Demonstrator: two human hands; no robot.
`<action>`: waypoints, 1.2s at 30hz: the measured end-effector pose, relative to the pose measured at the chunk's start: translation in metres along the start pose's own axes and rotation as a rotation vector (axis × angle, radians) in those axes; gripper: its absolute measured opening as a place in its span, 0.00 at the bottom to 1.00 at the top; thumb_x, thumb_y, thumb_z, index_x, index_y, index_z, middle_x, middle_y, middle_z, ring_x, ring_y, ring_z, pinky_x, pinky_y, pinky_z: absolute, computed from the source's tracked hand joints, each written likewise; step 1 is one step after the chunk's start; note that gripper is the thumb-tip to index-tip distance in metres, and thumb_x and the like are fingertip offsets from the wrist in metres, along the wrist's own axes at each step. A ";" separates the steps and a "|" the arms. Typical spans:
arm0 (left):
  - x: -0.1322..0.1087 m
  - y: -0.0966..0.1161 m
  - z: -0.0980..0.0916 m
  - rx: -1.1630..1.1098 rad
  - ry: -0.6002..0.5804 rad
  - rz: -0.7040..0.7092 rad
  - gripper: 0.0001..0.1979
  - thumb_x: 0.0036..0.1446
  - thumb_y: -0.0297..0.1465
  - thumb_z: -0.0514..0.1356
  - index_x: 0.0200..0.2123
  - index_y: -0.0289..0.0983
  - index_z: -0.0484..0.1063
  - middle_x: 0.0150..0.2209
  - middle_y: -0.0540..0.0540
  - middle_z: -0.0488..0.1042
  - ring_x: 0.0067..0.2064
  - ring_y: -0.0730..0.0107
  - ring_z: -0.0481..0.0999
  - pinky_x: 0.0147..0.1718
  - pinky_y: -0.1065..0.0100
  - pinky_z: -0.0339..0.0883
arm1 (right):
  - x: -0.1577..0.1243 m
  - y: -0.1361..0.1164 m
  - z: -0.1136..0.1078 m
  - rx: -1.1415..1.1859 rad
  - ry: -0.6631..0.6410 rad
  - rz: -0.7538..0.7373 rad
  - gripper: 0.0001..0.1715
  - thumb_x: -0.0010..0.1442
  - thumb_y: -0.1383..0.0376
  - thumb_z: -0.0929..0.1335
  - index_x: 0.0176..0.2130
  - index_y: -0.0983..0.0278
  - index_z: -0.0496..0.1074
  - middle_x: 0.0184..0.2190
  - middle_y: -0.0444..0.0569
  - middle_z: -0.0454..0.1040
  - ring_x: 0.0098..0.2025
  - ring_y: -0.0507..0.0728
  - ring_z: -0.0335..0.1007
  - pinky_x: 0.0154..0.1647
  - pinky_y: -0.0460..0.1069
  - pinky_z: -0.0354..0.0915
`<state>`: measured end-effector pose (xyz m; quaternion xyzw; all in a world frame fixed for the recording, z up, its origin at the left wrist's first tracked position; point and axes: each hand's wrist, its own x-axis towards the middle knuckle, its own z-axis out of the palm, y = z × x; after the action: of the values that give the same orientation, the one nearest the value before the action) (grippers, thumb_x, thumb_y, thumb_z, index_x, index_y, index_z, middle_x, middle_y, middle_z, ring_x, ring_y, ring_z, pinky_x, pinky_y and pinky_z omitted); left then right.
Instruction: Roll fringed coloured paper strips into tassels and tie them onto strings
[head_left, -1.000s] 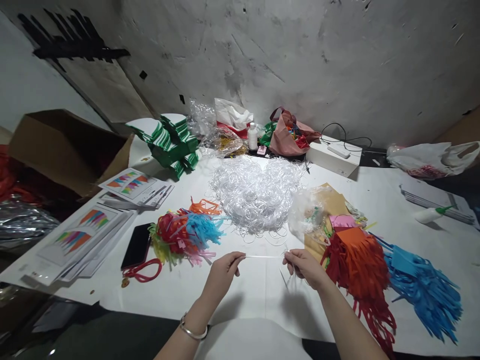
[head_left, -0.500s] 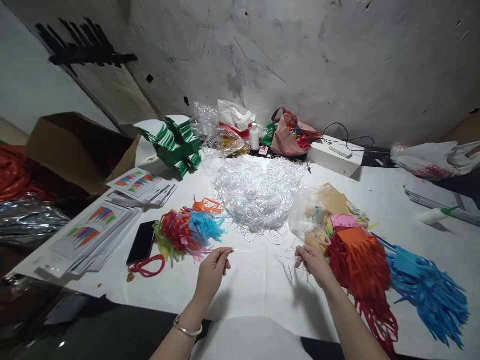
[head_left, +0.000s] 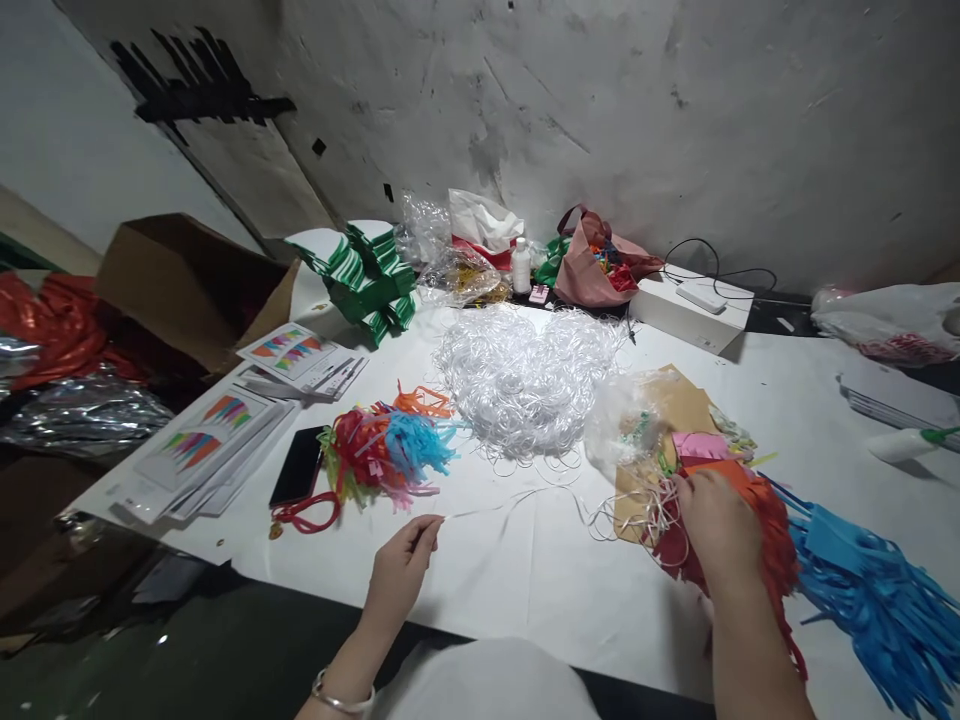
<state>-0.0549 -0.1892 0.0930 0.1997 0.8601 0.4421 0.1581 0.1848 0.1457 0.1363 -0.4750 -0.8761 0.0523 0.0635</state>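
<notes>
My left hand is closed in a pinch on the end of a thin white string over the front of the white table. That string runs right in a loose curve to a small tangle of white cord. Beside the tangle, my right hand is closed over the red and orange fringed strips; white cord shows at its fingertips, the rest of its grip is hidden. A large heap of white string lies beyond both hands.
Blue fringes lie at the right, near a glue bottle. Left are coloured strips, a phone and printed packets. Green-white pieces, a pink bag and a white box stand at the back.
My right hand has moved right, onto the fringed strips, and a white cord tangle now shows beside it. My left hand has shifted slightly left and down. The view has shifted too.
</notes>
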 end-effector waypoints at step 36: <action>0.147 -0.133 -0.125 -0.112 0.289 0.081 0.17 0.59 0.38 0.57 0.50 0.39 0.66 0.56 0.37 0.64 0.62 0.53 0.60 0.60 0.50 0.55 | -0.125 -0.324 0.148 1.018 -0.714 0.047 0.31 0.57 0.38 0.60 0.31 0.60 0.71 0.18 0.39 0.49 0.22 0.53 0.47 0.25 0.48 0.47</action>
<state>-0.2657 -0.2760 0.0395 0.1595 0.8391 0.5194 0.0257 -0.0387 -0.1401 0.0321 -0.3577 -0.6978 0.6204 -0.0161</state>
